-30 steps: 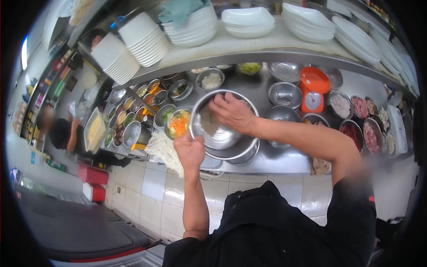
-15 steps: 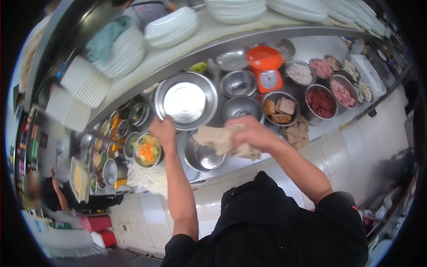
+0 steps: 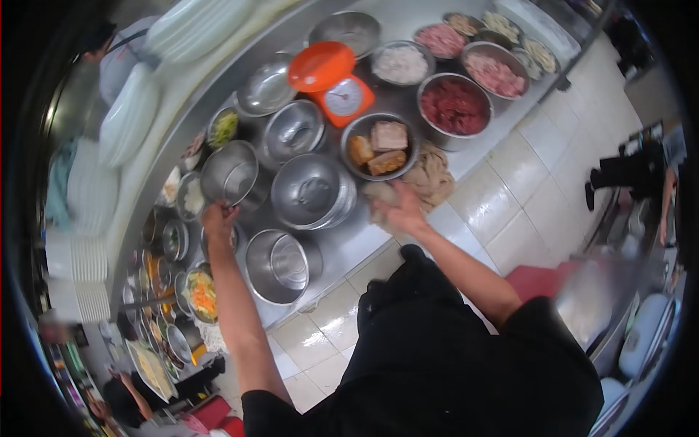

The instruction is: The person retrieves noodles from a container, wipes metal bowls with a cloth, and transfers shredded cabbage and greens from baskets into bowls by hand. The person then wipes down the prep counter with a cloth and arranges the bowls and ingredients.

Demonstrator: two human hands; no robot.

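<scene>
My left hand (image 3: 219,218) grips the near rim of a deep steel bowl (image 3: 231,172), its thumb and fingers closed over the edge. The bowl's inside looks bare. My right hand (image 3: 402,210) holds a beige cloth (image 3: 381,194) down at the counter's front edge, somewhat blurred. A second crumpled beige cloth (image 3: 431,175) lies just beyond that hand. Behind it stands a steel bowl with chunks of cooked meat (image 3: 388,137). Stacked steel bowls (image 3: 309,191) sit between my hands, and another deep steel bowl (image 3: 278,266) stands nearer me.
An orange scale (image 3: 342,97) stands behind the bowls. Pots of dark red meat (image 3: 455,105) and pink meat (image 3: 496,73) are at the right. Shredded vegetables (image 3: 202,295) fill a bowl at the left. White plates (image 3: 131,116) are stacked on the shelf. Other people are at the edges.
My view has turned to the right. The bowl in my left hand appears farther from me. My right hand has carried its cloth from above the near bowl toward the other cloth.
</scene>
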